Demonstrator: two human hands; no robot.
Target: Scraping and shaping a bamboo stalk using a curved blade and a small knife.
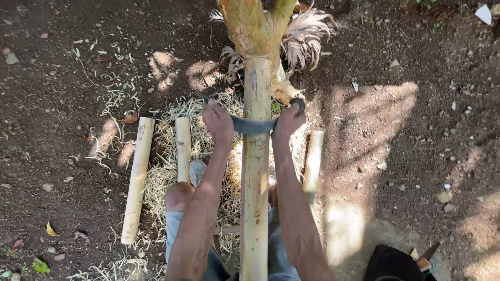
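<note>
1. A curved blade [253, 125] is gripped at either end by the left hand [219, 123] and right hand [288, 120].
2. It is laid across an upright bamboo pole [255, 171], leant against a tree [253, 26].

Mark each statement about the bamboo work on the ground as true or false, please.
1. Both hands, the left hand and the right hand, grip the ends of a curved dark metal blade. True.
2. The blade lies across the long pale bamboo pole. True.
3. The pole's far end leans on a brick wall. False: it rests against a tree trunk.
4. Only one short cut bamboo piece lies on the soil. False: three lie there, two on the left and one on the right.
5. Pale shavings cover the ground under the pole. True.
</note>
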